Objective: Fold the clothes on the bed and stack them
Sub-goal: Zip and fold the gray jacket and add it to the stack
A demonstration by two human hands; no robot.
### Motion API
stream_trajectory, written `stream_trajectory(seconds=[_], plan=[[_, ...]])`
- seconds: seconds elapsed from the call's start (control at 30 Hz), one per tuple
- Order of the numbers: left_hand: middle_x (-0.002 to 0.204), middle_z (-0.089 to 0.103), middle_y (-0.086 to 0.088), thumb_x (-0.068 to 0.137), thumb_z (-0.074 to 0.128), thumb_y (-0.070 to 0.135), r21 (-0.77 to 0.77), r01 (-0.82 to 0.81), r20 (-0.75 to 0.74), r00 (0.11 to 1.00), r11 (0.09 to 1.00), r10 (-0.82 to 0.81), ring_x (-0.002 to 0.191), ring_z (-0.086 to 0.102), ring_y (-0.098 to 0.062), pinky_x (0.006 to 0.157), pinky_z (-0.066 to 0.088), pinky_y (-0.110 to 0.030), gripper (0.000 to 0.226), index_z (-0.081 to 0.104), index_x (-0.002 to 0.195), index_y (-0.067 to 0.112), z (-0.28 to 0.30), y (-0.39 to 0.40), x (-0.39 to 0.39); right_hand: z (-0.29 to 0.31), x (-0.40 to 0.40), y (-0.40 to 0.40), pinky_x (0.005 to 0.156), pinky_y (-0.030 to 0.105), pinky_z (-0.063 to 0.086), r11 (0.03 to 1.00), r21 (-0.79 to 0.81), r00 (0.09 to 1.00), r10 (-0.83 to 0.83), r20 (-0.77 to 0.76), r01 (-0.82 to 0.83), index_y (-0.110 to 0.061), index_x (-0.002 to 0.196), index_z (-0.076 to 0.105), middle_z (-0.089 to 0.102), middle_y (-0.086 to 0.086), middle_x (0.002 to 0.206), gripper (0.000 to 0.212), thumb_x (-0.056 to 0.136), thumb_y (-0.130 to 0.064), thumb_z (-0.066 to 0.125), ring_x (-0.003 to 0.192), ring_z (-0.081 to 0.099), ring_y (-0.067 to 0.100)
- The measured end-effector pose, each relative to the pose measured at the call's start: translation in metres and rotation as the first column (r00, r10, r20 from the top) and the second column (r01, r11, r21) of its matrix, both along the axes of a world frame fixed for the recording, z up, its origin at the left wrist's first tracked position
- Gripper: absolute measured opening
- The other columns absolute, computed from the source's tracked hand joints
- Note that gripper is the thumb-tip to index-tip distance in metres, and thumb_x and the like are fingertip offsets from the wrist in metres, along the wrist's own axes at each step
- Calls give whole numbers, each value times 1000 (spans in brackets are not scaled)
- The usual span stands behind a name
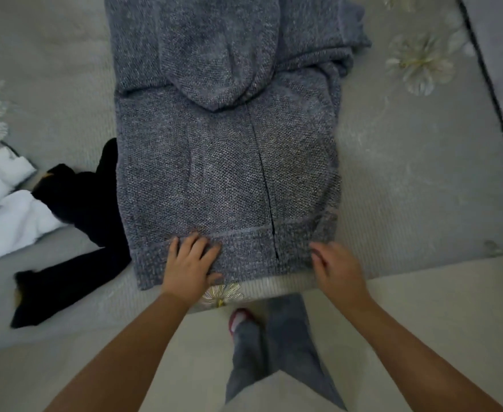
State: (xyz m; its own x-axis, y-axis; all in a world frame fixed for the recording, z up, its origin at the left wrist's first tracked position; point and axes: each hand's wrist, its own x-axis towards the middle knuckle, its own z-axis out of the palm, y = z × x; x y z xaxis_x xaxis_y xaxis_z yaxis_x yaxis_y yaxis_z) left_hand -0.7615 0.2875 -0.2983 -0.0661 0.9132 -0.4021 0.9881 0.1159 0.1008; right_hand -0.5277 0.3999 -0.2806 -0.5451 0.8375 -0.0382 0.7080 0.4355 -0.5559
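Left grip (pixel 191 261) flat, right grip (pixel 335 262) curled

One grey knitted hoodie (pixel 226 162) spread in the middle of one bed (pixel 407 179), one black garment (pixel 74 233) at its left, one white garment (pixel 3 209) at the far left edge, two hands, left hand (pixel 189 263), right hand (pixel 338 267), at the hoodie's near hem

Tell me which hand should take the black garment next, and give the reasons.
Left, probably. The black garment lies on the bed left of the grey hoodie, on the left hand's side. The right hand sits at the hoodie's far corner and would have to cross over it.
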Motion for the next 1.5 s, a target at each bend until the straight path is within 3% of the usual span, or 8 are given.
stream_trajectory(seconds=[0.17, 0.37, 0.6, 0.77, 0.9, 1.03, 1.27, 1.5], plan=[[69, 67, -6, 58, 77, 13, 226, 91, 63, 992, 970, -107, 68, 66, -25, 65, 53, -37, 8, 71, 63, 12, 6, 4, -9, 7, -13, -6, 71, 25, 39, 987, 117, 990, -99, -103, 111, 9, 99, 63, 60, 20, 82, 42, 70, -21, 68, 83, 45, 16], [68, 67, -12, 71, 41, 17, 195, 197, 17, 979, 961, -204, 80, 56, -25, 58, 56, -32, 32, 68, 60, 3, 17, -42, -44, -17, 27, 12, 106, 37, 24, 912, -381, 988, -148, 41, 152, -3, 143, 17, 27, 22, 142, 93, 73, -19, 76, 131, 28, 32], [65, 66, -11, 67, 40, 17, 98, 143, -95, 986, 985, -133, 63, 67, -24, 54, 54, -27, 32, 68, 60, 5, 25, -63, -66, -26, 2, 3, 87, 37, 40, 959, -259, 992, -122, -22, 112, 0, 135, 38, 49, 28, 124, 60, 79, 11, 57, 107, 51, 40], [60, 62, -12, 67, 38, 16, 127, 163, -89, 984, 979, -152, 57, 64, -26, 50, 52, -27, 31, 65, 56, 4, 24, -53, -41, 24, 56, 15, 48, 29, 42, 946, 265, 982, 184, 41, -188, 12, 95, 65, 60, 24, 72, 29, 70, 12, 50, 51, 56, 33], [66, 63, -16, 68, 39, 12, 127, 79, -66, 995, 989, -71, 64, 65, -31, 58, 54, -37, 31, 67, 64, 1, 32, -51, -19, 65, 105, 38, 61, 27, 38, 944, 328, 999, 30, 24, -36, 12, 79, 65, 60, 23, 69, 27, 74, 0, 41, 57, 60, 32], [130, 47, -2, 92, 43, 21, -209, -60, -216, 976, 976, 14, 127, 36, -22, 106, 23, -39, 32, 53, 123, 22, 39, -30, 7, 65, 84, 14, 48, 30, 43, 947, 318, 999, 44, 19, -48, 10, 67, 64, 57, 20, 63, 30, 74, -6, 39, 52, 58, 31], [155, -1, 0, 86, 46, 56, -51, 45, -29, 998, 998, -46, 142, -5, -22, 113, 3, -39, 83, 4, 147, 19, 23, 22, 70, 25, 41, -6, 48, 28, 44, 946, 298, 991, 108, 81, -127, 3, 59, 61, 57, 15, 60, 7, 58, 5, 68, 52, 57, 27], [154, -15, -1, 91, 32, 57, -173, -25, -98, 995, 985, 8, 141, -11, -28, 113, 1, -46, 76, -7, 147, 24, -28, 35, 69, -24, 49, 1, 60, 45, 55, 956, 275, 962, 22, 273, -100, 0, 90, 70, 66, 26, 96, 61, 34, -13, 92, 81, 65, 40]])
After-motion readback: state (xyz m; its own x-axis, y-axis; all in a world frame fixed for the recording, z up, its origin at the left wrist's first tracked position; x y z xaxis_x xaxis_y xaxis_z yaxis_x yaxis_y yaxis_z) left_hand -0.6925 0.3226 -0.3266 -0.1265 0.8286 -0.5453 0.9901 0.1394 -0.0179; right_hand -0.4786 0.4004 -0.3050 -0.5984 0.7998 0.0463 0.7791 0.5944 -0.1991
